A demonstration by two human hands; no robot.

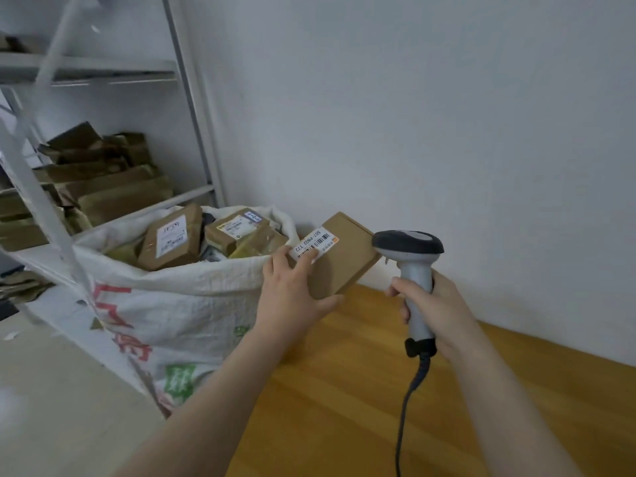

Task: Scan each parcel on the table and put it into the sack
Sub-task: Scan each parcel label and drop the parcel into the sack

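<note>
Now we see the left hand (292,290) gripping a brown parcel (344,259) by its near end, tilted above the tabletop's (344,390) far left corner, just beside the sack (179,304) rim. Right hand (433,311) wraps the scanner (411,266) handle, head touching the parcel's right edge. Sack holds several parcels.

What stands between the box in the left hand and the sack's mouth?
Nothing visible does. The left hand holds the box just beside the open rim of the sack. Parcels inside heap nearly to that rim, so room on top looks tight.
</note>
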